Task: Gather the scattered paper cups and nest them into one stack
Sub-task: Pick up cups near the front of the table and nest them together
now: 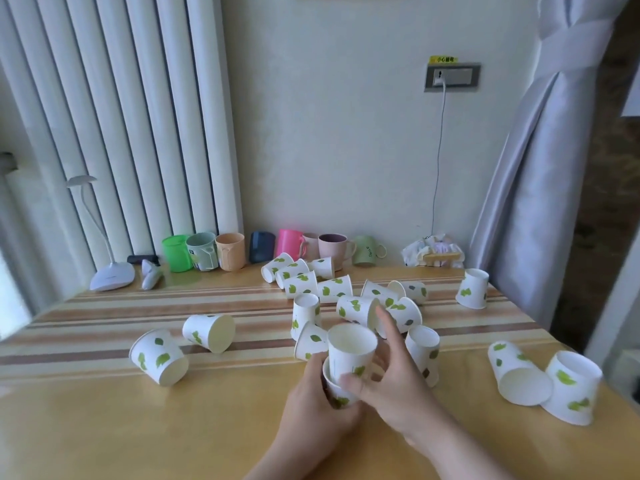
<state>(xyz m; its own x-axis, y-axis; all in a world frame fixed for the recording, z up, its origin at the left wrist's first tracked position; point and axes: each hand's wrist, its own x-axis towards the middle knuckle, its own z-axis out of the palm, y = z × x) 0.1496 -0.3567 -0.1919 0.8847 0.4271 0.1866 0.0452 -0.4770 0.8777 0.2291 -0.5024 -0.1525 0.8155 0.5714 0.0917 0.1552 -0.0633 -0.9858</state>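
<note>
The bottom left of the table (104,427) is bare, so a hand can pass there. A crowd of paper cups (332,289) blocks the middle. Mugs (228,251) line the back wall, and a lamp (110,275) stands at the far left

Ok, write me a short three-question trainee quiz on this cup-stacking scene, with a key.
1. True or false: the left hand grips the lower cup of the started stack.
2. How many cups are nested in that stack so far?
3. Where does the lone upside-down cup stand? A) far right, near the curtain B) beside the desk lamp C) among the coloured mugs

Key: 1 true; 2 two, as the right hand seats the upper cup; 3 A.
</note>
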